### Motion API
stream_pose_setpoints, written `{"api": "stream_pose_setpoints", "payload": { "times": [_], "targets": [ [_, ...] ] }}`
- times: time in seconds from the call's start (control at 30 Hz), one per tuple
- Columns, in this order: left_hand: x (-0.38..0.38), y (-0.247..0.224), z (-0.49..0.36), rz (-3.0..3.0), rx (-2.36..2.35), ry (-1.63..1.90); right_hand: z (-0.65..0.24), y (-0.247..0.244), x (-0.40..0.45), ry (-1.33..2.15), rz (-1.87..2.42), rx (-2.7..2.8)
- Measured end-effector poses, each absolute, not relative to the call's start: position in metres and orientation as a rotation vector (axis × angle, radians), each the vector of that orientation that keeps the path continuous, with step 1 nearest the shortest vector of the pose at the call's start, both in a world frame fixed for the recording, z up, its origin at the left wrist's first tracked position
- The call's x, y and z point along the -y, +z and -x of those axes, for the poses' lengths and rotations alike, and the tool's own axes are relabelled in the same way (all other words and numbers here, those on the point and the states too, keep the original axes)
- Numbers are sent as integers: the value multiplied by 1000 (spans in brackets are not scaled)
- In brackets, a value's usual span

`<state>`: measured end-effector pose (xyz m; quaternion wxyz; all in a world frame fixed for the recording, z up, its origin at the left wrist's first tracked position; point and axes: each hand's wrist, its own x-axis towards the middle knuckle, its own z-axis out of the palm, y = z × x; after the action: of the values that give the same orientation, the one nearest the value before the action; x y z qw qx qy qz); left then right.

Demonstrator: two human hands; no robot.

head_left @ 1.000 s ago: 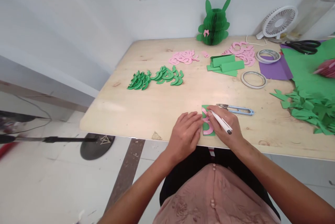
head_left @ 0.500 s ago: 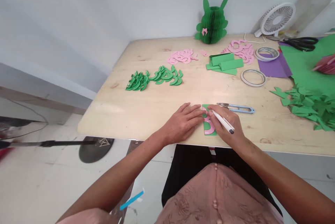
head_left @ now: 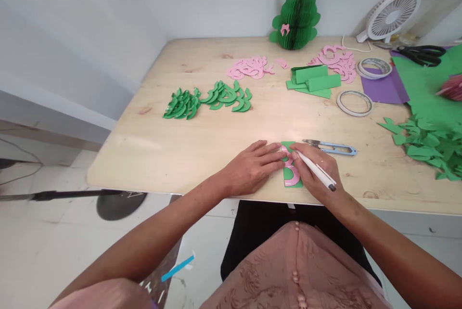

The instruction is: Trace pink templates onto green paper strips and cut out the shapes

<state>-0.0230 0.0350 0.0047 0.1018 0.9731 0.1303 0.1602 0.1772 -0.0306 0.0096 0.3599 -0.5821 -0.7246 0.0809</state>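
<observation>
A small green paper piece [head_left: 299,185] lies near the table's front edge, with a curved pink cutout [head_left: 292,175] on top of it. My left hand [head_left: 251,168] rests flat, fingers spread, its fingertips pressing the left edge of the cutout. A white pen [head_left: 316,170] is pinched in my right hand [head_left: 320,169], its tip hidden by the fingers at the right side of the cutout. Just behind my right hand lie light blue thread snips [head_left: 338,148].
Green cutouts [head_left: 227,95] and pink cutouts [head_left: 249,67] lie mid-table. Farther right are green strips [head_left: 317,79], tape rolls [head_left: 354,103], black scissors [head_left: 422,54] and green scraps [head_left: 433,145]. A green honeycomb paper figure [head_left: 298,18] and a white fan [head_left: 393,15] stand at the back.
The camera view has shifted a little, so the table appears moved. Both hands keep about the same place at the paper, the pen still in my right hand.
</observation>
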Motion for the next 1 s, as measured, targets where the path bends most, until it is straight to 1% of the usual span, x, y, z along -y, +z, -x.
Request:
{"api": "stream_pose_setpoints", "payload": {
  "times": [0.13,0.3,0.43,0.6,0.77,1.0],
  "targets": [
    [-34,5,23,-2861,-388,476,-177,11,30,273,1510,1828],
    [-35,6,24,-2841,-376,483,-181,23,29,528,1478,1651],
    [-36,8,24,-2811,-376,462,-186,35,33,660,1503,1535],
    [-37,8,24,-2795,-369,439,-181,34,45,823,1577,1407],
    [-38,6,25,-2789,-369,442,-175,26,53,836,1602,1416],
    [-38,4,25,-2771,-370,458,-174,20,59,731,1664,1477]
  ]
}}
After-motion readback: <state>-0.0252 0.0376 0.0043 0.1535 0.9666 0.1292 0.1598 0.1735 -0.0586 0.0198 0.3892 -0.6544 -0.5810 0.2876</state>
